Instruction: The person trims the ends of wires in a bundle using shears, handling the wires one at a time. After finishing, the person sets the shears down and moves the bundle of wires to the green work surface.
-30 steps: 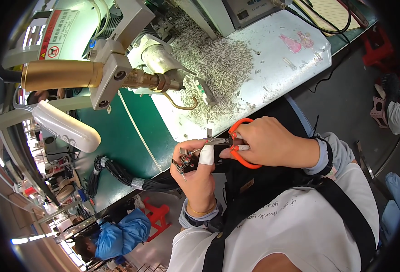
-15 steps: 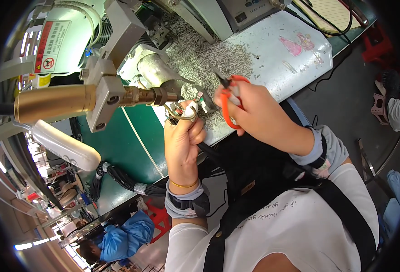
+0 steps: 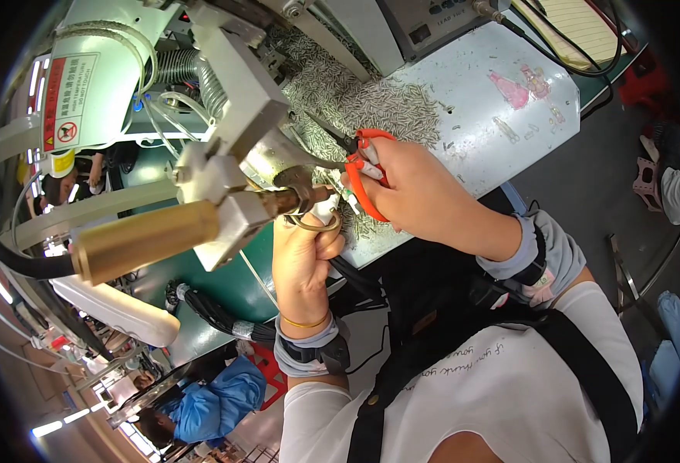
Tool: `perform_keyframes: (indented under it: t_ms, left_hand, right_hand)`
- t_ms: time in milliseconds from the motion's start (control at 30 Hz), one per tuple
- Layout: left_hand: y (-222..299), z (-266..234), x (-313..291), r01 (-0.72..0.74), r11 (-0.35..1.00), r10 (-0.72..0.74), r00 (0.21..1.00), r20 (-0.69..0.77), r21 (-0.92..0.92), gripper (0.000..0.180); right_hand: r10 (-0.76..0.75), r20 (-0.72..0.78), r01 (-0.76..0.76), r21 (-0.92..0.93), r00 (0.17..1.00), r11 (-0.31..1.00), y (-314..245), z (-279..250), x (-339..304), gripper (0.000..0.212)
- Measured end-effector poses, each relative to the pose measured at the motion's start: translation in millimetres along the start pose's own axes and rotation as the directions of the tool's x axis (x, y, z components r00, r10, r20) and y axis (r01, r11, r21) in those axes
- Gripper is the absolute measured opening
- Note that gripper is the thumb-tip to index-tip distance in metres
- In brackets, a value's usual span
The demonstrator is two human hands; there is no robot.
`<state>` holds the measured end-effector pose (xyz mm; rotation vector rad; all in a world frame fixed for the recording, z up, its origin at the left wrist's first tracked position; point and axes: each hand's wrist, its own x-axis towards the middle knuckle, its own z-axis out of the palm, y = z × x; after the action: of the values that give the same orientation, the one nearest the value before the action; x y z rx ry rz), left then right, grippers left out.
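Left hand: the left hand [image 3: 303, 258] is reaching up from below to the machine's nose, its fingers [image 3: 326, 244] curling closed around a small metal ring [image 3: 314, 225] and pressing it up against the tip.
Right hand: the right hand [image 3: 418, 193] is gripping a pair of orange-handled snips [image 3: 353, 158], fingers wrapping tight through the loop handle, dark blades pointing left toward the nose.
Ring: it is sitting just under the dark nozzle [image 3: 293, 194], touching the left thumb; whether it is threaded onto the nozzle I cannot tell.
Machine: a brass-coloured cylinder [image 3: 145, 239] is jutting out to the left from a grey clamp block [image 3: 232, 216], with a white housing [image 3: 93, 85] standing above.
Desk: the pale desk [image 3: 471, 108] is lying behind the hands, carrying a heap of small metal pins [image 3: 371, 108] right behind the snips.
Below: a person in blue [image 3: 201, 401] is sitting well apart, at lower left.
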<state>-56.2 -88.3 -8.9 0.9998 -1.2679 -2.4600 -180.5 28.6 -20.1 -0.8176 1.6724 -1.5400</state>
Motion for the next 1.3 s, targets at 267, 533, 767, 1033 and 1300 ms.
perform_keyframes:
  t_ms: [267, 533, 767, 1033, 1300]
  left_hand:
    - [-6.5, 7.5, -5.8, -0.127, 0.99, 0.131, 0.989, -0.073, 0.06, 0.021]
    - [-4.2, 6.4, -14.2, -0.116, 0.986, 0.12, 0.993, -0.021, 0.123, 0.019]
    - [-20.4, 25.8, -43.4, -0.324, 0.94, 0.34, 0.913, -0.227, 0.109, 0.015]
    - [-40.7, 25.2, -72.9, -0.135, 0.98, 0.128, 0.99, 0.056, 0.147, 0.02]
    - [-46.7, 26.7, -73.3, -0.181, 0.974, 0.182, 0.983, 0.002, 0.138, 0.016]
  right_hand:
    - [-0.033, -0.022, 0.033, -0.022, 0.999, 0.999, -0.6, -0.2, -0.2, 0.016]
    - [-0.045, -0.014, 0.045, 0.065, 0.999, 0.997, 1.0, 2.0, -8.3, 0.013]
    - [-0.024, -0.045, 0.041, 0.442, 0.999, 0.896, 5.0, -9.4, -37.3, 0.01]
    - [-0.176, 0.107, 0.182, -0.041, 0.978, 0.983, -16.1, -11.9, -58.6, 0.013]
    - [-0.304, -0.045, 0.277, -0.301, 0.952, 0.913, 3.9, 4.4, -55.5, 0.016]
